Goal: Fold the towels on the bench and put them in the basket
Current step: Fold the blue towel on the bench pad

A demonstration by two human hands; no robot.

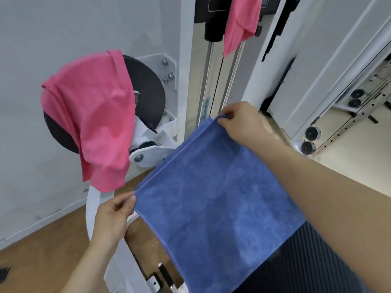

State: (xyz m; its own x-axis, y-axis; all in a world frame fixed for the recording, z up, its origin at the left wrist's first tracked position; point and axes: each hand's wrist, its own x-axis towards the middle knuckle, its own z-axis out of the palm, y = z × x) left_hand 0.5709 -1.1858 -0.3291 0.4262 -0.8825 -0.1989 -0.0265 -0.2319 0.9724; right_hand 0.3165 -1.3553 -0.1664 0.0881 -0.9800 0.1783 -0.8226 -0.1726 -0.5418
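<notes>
A blue towel [213, 199] is folded double and stretched flat, its lower part draped over a dark ribbed bench pad [302, 261]. My left hand [115, 214] pinches its near-left corner. My right hand [241, 121] pinches the far corner, where the two layers meet. A pink towel [93, 121] hangs over a black round pad on the gym machine at the left. A second pink towel [241, 22] hangs from the weight stack at the top. No basket is in view.
A white gym machine frame [186, 60] with chrome guide rods stands straight ahead against a grey wall. Cables and black pulleys [311, 138] run along the right. Wooden floor [42, 250] shows below left, with white frame bars under the towel.
</notes>
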